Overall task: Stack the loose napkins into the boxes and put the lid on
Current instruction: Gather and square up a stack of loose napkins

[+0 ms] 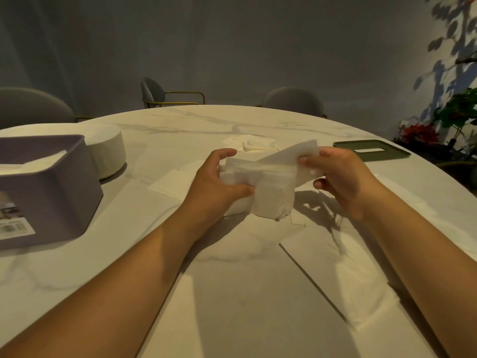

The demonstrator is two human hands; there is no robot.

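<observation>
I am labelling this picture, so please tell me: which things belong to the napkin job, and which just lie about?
For the job: napkin stack in the left hand; single napkin pinched by the right hand; loose napkins; purple box; green lid.
Lying about: white round block; chairs; plant.

Before me, a round white marble table [258, 117] fills the dim room. Grey chairs [294, 100] stand beyond its far edge, one with gold arms [154, 91]. The wall [258, 47] is plain grey. Leaf shadows [446, 60] fall on it at my right, above a plant [459, 109] and red flowers [419, 134].
</observation>
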